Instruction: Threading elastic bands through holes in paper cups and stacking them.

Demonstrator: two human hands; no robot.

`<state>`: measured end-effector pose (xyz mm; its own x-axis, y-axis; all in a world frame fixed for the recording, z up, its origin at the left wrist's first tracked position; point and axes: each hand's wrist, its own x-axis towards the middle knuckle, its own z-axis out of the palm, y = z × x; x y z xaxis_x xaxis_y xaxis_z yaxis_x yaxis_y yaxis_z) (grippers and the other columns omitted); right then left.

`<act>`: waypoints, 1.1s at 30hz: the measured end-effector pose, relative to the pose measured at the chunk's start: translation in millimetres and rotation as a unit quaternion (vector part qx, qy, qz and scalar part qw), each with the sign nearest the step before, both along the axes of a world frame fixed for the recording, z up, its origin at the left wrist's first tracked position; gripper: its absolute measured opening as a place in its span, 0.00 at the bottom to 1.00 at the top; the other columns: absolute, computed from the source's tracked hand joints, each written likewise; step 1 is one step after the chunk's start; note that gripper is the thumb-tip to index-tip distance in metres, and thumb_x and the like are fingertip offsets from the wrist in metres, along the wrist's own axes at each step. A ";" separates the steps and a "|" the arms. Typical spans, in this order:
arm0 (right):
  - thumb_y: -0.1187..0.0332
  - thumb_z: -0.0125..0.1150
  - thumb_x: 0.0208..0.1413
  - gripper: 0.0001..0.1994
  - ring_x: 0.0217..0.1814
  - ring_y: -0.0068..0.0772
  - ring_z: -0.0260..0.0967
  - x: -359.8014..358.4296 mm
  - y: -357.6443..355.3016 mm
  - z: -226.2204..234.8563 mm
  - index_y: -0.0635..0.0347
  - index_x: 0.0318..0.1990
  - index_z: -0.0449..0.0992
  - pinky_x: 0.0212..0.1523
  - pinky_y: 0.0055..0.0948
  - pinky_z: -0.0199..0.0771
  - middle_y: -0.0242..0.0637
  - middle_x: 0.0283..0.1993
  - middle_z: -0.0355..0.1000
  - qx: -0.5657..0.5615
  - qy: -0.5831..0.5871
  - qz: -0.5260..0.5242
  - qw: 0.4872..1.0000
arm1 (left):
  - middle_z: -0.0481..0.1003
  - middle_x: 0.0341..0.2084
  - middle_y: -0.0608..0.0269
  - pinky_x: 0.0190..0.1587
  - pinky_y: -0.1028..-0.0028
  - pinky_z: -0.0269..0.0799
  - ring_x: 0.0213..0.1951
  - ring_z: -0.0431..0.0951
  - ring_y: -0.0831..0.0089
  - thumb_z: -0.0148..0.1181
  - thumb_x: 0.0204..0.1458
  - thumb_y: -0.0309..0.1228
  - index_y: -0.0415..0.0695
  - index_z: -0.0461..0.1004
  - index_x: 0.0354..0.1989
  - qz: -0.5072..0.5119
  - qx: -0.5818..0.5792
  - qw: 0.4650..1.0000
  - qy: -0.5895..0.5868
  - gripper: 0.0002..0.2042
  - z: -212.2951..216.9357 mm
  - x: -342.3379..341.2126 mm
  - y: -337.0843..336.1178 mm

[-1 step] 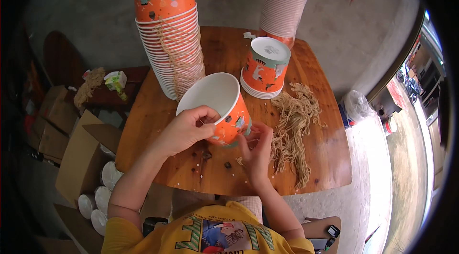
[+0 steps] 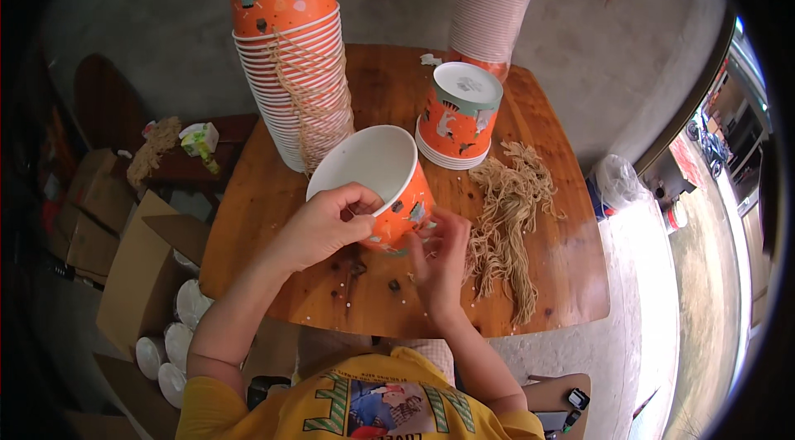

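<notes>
We see a wooden desk (image 2: 273, 216) carrying two tall stacks of paper cups: one orange stack bound with twine (image 2: 290, 67) at rear left, one pale pink stack (image 2: 495, 1) at rear right. Between them and the person stands a short stack of inverted orange cups (image 2: 457, 113), too few and too tightly nested to count exactly. A single loose heap of tan twine strands (image 2: 505, 225) lies at right, just beside the right hand. One orange paper cup (image 2: 385, 183) is held tilted above the desk's near edge, its white mouth facing up and left. Our left hand (image 2: 327, 225) curls over the cup's rim, thumb inside; our right hand (image 2: 439, 254) has fingers drawn together at the cup's base, apparently pinching a strand, though we cannot tell for certain. In our judgement, steadying the rim firmly while working low at the base serves best.
</notes>
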<state>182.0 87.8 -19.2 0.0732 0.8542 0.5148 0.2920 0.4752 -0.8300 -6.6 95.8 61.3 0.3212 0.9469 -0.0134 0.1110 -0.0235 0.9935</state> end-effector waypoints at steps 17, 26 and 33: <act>0.79 0.63 0.49 0.14 0.54 0.46 0.63 1.5 -5.8 5.6 0.55 0.45 0.74 0.49 0.36 0.71 0.47 0.57 0.60 0.104 -0.083 0.072 0.989 | 0.70 0.32 0.71 0.38 0.80 0.69 0.33 0.67 0.85 0.54 0.55 0.24 0.37 0.71 0.41 0.007 0.000 1.000 0.016 0.07 2.3 20.2 2.1; 0.81 0.60 0.49 0.10 0.47 0.43 0.71 83.8 10.2 -10.6 0.59 0.40 0.75 0.46 0.35 0.74 0.40 0.45 0.72 0.026 -0.213 -0.056 0.975 | 0.73 0.32 0.58 0.38 0.72 0.72 0.33 0.76 0.69 0.56 0.51 0.23 0.36 0.70 0.36 0.002 0.180 0.956 0.231 0.06 -4.5 31.0 4.7; 0.77 0.58 0.47 0.14 0.45 0.44 0.64 153.4 64.2 -15.2 0.49 0.41 0.76 0.42 0.39 0.72 0.34 0.41 0.68 0.060 -0.410 -0.110 0.903 | 0.70 0.31 0.62 0.39 0.74 0.71 0.32 0.73 0.73 0.55 0.52 0.22 0.36 0.70 0.36 0.005 0.203 0.942 0.268 0.05 -5.7 35.6 5.7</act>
<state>335.4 152.0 -34.4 -0.2141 0.8004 0.5599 0.8837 0.4029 -0.2382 29.0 101.5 55.7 0.3626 0.9117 0.1931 0.5968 -0.3863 0.7033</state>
